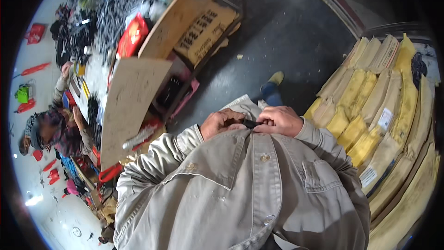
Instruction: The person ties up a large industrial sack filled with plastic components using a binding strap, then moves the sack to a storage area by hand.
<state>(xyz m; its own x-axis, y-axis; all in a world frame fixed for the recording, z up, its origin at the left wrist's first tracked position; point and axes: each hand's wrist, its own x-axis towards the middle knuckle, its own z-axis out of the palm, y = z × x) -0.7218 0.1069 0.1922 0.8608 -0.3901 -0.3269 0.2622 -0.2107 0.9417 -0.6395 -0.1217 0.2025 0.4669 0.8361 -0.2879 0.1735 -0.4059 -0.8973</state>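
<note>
In front of my waist, at the lower edge of my beige jacket (266, 171), both hands come together on a small black object (250, 123). My left hand (221, 123) has its fingers curled and pressed onto one end of it. The other end is pinched in my right hand (281, 121), thumb against fingers. Only a short dark piece shows between the hands. Its kind cannot be made out, since the fingers cover the rest.
Yellow and tan sacks (365, 97) are stacked at the right. A wooden bench (159, 30) on the left bears many grey parts and a red bag (133, 36); a cardboard box (206, 32) sits under it. Another person (64, 132) works farther left. Dark floor (286, 23) lies ahead.
</note>
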